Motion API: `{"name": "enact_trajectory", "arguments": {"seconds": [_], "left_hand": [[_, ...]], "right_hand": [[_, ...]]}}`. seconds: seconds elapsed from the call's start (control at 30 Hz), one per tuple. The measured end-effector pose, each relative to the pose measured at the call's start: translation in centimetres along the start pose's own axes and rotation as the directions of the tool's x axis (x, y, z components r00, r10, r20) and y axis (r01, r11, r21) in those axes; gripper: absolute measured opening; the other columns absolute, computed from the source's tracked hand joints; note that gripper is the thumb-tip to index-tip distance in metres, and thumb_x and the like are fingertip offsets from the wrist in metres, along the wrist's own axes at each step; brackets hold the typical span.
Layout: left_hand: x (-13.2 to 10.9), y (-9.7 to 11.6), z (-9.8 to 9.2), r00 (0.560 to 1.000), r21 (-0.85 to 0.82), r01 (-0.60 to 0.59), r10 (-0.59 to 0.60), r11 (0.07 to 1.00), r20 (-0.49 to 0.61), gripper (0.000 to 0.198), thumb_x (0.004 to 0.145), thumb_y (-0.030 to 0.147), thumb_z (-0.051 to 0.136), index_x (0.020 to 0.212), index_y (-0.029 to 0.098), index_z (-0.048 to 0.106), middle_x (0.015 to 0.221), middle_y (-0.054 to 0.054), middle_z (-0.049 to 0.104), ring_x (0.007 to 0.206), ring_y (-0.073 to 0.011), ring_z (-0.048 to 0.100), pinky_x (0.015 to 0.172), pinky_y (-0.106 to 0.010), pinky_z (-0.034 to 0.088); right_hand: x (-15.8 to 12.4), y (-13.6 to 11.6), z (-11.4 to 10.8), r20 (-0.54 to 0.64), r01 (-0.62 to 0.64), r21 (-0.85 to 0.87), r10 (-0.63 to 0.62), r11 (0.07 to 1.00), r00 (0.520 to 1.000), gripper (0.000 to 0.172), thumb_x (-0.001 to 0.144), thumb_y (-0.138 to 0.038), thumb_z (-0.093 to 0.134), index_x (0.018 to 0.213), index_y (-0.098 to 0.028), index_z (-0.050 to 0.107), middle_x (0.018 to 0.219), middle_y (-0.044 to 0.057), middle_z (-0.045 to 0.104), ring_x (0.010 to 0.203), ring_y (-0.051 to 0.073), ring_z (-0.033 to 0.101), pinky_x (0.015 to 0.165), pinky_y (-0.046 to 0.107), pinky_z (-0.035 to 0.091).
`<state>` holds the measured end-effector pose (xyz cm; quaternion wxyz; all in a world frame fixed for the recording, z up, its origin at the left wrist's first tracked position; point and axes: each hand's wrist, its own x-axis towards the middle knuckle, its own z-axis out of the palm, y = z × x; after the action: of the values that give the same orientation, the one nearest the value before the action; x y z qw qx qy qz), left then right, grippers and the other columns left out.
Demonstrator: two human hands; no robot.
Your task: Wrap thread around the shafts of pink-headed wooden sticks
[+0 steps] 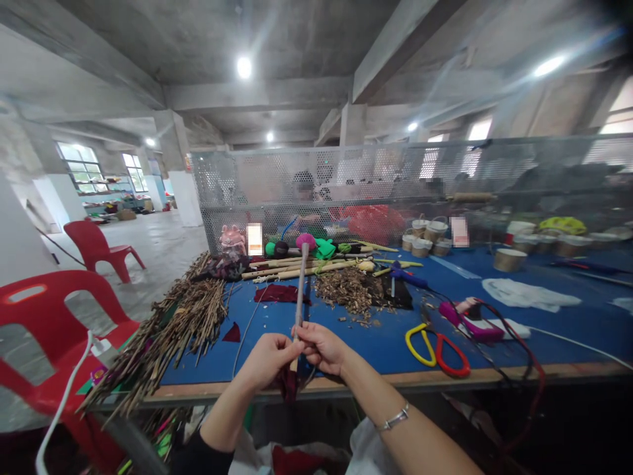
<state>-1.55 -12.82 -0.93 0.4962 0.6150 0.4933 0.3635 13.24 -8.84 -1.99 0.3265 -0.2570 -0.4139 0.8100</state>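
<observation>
Both hands are closed on one long, pale stick [301,284], which points away from me over the blue table. A magenta ball [305,242] shows at its far end; I cannot tell whether it is fixed to the stick or lies behind it. My left hand [271,359] pinches the near part between thumb and fingers. Just ahead and to the right, my right hand [320,346] grips the stick with its fingertips. Dark red cloth [289,386] hangs below the hands at the table edge. More dark red cloth [281,293] lies flat beyond them.
Thin brown twigs [192,316] are heaped at left. Wood chips [349,290] lie ahead, near peeled sticks [281,270]. Scissors [435,353] with yellow and red handles and a magenta tool [469,323] with cords lie right. Tubs [509,259] stand before a mesh screen [277,178].
</observation>
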Motion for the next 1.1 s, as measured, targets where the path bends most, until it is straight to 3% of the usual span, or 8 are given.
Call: {"name": "enact_trajectory", "arguments": {"seconds": [0.13, 0.23, 0.33, 0.47, 0.6, 0.83, 1.03, 1.1], "left_hand": [[0.2, -0.4, 0.8, 0.997, -0.289, 0.05, -0.034, 0.956, 0.063, 0.045, 0.069, 0.058, 0.05, 0.061, 0.014, 0.051, 0.046, 0.003, 0.046, 0.037, -0.0053, 0.033, 0.039, -0.019, 0.023], [0.4, -0.5, 1.4, 0.997, -0.374, 0.061, -0.034, 0.926, 0.076, 0.045, 0.073, 0.056, 0.045, 0.065, 0.013, 0.053, 0.049, 0.0, 0.053, 0.037, -0.0068, 0.039, 0.039, -0.019, 0.026], [0.3, -0.2, 1.1, 0.998, -0.306, 0.046, -0.029, 0.951, 0.059, 0.044, 0.073, 0.056, 0.044, 0.066, 0.013, 0.054, 0.052, 0.0, 0.055, 0.04, -0.008, 0.044, 0.041, -0.019, 0.028], [-0.1, 0.6, -0.1, 0.997, -0.029, 0.023, -0.025, 0.999, -0.075, 0.049, 0.068, 0.061, 0.047, 0.054, 0.015, 0.046, 0.042, 0.005, 0.042, 0.037, -0.0061, 0.035, 0.04, -0.019, 0.024], [-0.4, 1.2, -0.5, 0.998, 0.072, 0.062, -0.061, 0.996, -0.017, 0.049, 0.061, 0.061, 0.056, 0.05, 0.016, 0.043, 0.038, 0.006, 0.039, 0.035, -0.0056, 0.033, 0.038, -0.02, 0.021], [-0.6, 0.3, 1.8, 0.978, -0.4, 0.109, -0.026, 0.91, 0.207, 0.046, 0.072, 0.059, 0.045, 0.058, 0.015, 0.046, 0.042, 0.004, 0.043, 0.034, -0.0065, 0.035, 0.038, -0.021, 0.028], [-0.6, 1.0, 0.6, 0.996, -0.034, 0.078, -0.076, 0.996, 0.044, 0.046, 0.064, 0.057, 0.057, 0.052, 0.015, 0.044, 0.038, 0.006, 0.04, 0.033, -0.0037, 0.029, 0.037, -0.02, 0.017], [-0.7, 1.4, 0.4, 0.996, 0.013, 0.052, -0.053, 0.999, 0.073, 0.045, 0.064, 0.056, 0.058, 0.05, 0.015, 0.044, 0.037, 0.005, 0.04, 0.033, -0.0037, 0.03, 0.037, -0.02, 0.018]], "right_hand": [[-0.2, 0.1, -0.6, 0.079, -0.006, 0.04, 0.003, 0.999, 0.997, 0.027, 0.068, -0.029, 0.068, 0.079, -0.014, 0.048, 0.047, -0.009, 0.036, 0.035, 0.0, 0.019, 0.034, 0.013, 0.005], [-0.2, 0.3, -0.8, 0.085, 0.016, 0.004, -0.016, 1.0, 0.996, 0.026, 0.068, -0.028, 0.066, 0.079, -0.014, 0.048, 0.052, -0.006, 0.045, 0.035, 0.0, 0.022, 0.034, 0.014, 0.005], [-0.2, 0.4, -0.6, 0.053, 0.046, -0.025, -0.045, 0.999, 0.998, 0.026, 0.068, -0.029, 0.066, 0.078, -0.014, 0.048, 0.051, -0.006, 0.046, 0.035, -0.001, 0.019, 0.033, 0.015, 0.003], [-0.1, 0.4, -0.2, 0.035, 0.067, -0.017, -0.067, 0.998, 0.997, 0.029, 0.064, -0.028, 0.069, 0.076, -0.015, 0.046, 0.044, -0.011, 0.031, 0.035, 0.0, 0.013, 0.033, 0.015, 0.003], [-0.1, 0.3, -0.4, 0.029, 0.071, -0.01, -0.071, 0.997, 0.997, 0.028, 0.065, -0.029, 0.069, 0.076, -0.015, 0.047, 0.045, -0.011, 0.029, 0.036, 0.001, 0.013, 0.033, 0.015, 0.003], [-0.4, 0.0, -0.7, 0.116, -0.004, 0.05, -0.002, 0.999, 0.993, 0.025, 0.07, -0.03, 0.066, 0.083, -0.012, 0.054, 0.04, -0.013, 0.021, 0.034, 0.001, 0.011, 0.034, 0.014, 0.004], [0.3, 0.4, -0.8, 0.032, 0.052, 0.053, -0.054, 0.997, 0.998, 0.029, 0.065, -0.031, 0.07, 0.077, -0.013, 0.051, 0.04, -0.013, 0.026, 0.034, 0.0, 0.009, 0.032, 0.014, 0.003], [0.3, 0.4, -0.9, 0.026, 0.051, 0.059, -0.053, 0.997, 0.998, 0.028, 0.066, -0.032, 0.07, 0.077, -0.014, 0.05, 0.04, -0.013, 0.025, 0.034, 0.0, 0.009, 0.032, 0.015, 0.003]]}}
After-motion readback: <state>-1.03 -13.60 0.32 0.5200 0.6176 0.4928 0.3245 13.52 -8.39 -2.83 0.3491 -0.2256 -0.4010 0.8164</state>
